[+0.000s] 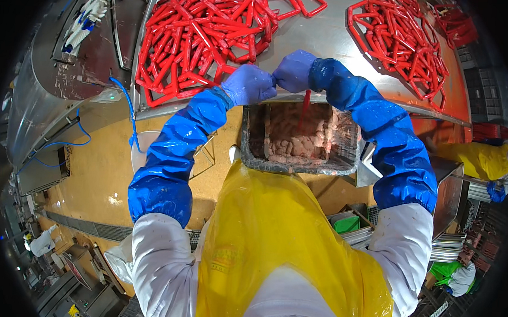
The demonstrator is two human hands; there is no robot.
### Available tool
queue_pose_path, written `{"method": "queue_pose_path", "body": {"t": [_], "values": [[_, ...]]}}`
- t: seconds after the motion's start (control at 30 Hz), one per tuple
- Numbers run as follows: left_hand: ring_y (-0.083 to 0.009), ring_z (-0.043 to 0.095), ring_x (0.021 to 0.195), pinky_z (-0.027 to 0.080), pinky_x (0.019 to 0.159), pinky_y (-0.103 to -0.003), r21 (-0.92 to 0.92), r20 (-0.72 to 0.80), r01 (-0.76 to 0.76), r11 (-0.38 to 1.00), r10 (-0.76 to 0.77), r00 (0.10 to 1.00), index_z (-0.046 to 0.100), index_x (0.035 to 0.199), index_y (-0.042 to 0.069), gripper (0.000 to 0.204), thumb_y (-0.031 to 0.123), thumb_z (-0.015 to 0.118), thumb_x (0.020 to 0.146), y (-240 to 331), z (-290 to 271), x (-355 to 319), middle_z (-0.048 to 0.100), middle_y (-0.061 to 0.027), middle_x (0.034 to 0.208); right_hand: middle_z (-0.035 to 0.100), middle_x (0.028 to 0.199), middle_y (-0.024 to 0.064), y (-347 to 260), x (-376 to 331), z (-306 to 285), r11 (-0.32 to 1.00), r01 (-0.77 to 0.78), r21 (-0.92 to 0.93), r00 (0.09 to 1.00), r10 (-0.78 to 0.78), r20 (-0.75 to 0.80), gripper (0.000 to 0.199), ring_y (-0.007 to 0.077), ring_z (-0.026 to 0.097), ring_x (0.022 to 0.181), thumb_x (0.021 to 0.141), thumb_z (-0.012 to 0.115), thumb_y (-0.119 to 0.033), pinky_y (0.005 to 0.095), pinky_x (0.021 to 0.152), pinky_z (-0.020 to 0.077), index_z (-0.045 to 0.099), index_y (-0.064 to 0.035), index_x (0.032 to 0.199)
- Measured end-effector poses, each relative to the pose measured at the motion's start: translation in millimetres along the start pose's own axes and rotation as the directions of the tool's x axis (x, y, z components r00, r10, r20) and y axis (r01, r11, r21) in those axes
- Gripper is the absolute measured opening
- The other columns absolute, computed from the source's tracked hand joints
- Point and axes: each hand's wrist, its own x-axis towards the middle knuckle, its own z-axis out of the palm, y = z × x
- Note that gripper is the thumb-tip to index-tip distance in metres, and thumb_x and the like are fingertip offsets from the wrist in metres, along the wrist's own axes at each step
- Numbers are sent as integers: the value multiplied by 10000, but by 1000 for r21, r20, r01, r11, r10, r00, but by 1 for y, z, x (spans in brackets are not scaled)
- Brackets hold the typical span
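Red sausage links (211, 37) heaped beyond and to the left of the left hand (250, 86), which meets the right hand (294, 71).
Both gloved hands have their fingers curled in, knuckles touching or nearly so; what they pinch between them is hidden, so I cannot tell. One red strand (306, 107) hangs just below the right hand, over a dark crate (296, 168) with pinkish, lumpy contents (288, 146), nearer the body than both hands. Another heap of red links (398, 43) lies on the metal bench (322, 28), beyond and right of the right hand.
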Motion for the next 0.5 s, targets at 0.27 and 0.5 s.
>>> {"method": "queue_pose_path", "body": {"t": [0.27,0.5], "values": [[-345,604,627,453,590,-449,-222,54,-219,950,236,970,630,676,95,286,353,621,800,36,34,-52,590,-120,623,703,950,156,169,-35,36,914,-398,82,887,406,-220,428,362,674,886,890,531,-499,435,803,535,714,-126,990],[-342,638,685,488,720,-442,-147,376,-218,965,258,890,668,687,69,293,342,598,763,88,69,-2,640,-133,662,689,992,151,-34,-3,104,-402,-352,845,869,195,455,606,274,642,848,935,512,-598,396,760,522,665,-21,1040]]}}
